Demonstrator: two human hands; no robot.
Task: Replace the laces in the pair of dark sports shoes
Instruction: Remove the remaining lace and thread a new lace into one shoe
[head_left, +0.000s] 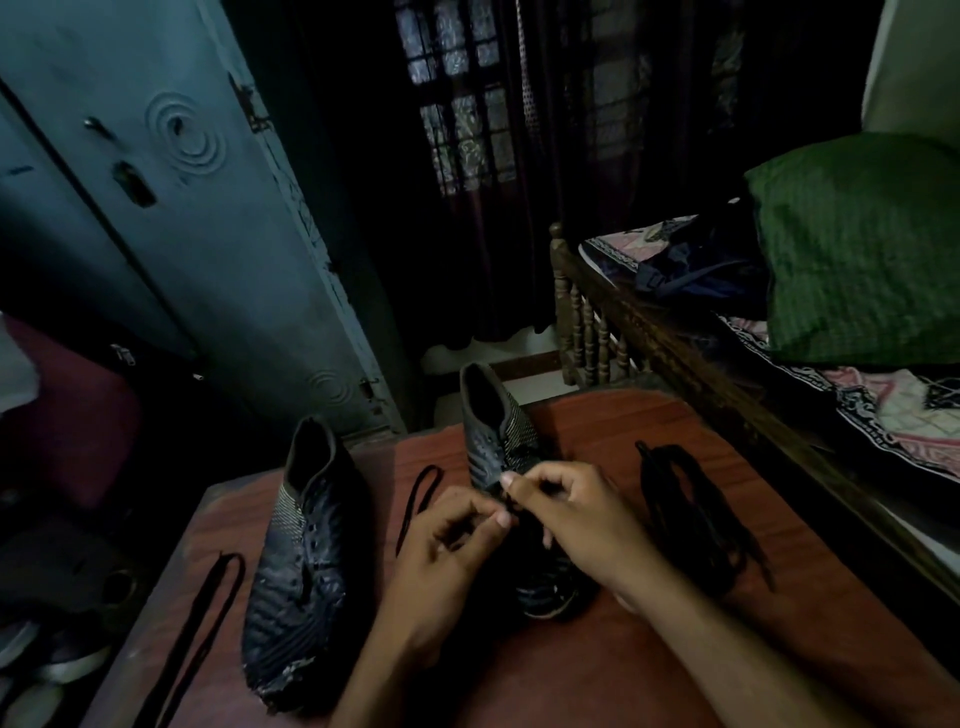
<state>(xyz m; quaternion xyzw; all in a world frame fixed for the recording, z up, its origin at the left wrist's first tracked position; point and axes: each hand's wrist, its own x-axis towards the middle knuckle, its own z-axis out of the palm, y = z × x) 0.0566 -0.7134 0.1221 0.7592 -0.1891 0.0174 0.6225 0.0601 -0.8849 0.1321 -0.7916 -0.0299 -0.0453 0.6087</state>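
Observation:
Two dark sports shoes stand on a reddish wooden table (649, 670). The left shoe (306, 561) has no lace in it. Over the middle of the right shoe (498, 431) my left hand (447, 540) and my right hand (571, 514) meet, both pinching a black lace (511, 501) at its eyelets. That lace trails to the left in a loop (415, 499). A long black lace (202, 634) lies along the table's left edge. A bundle of black laces (685, 509) lies right of my right hand.
A wooden bed frame (675, 343) with a green pillow (857, 249) and a dark bag (696, 265) runs along the right. A blue-grey metal cupboard (171, 218) stands at the left, shoes (47, 660) on the floor below it.

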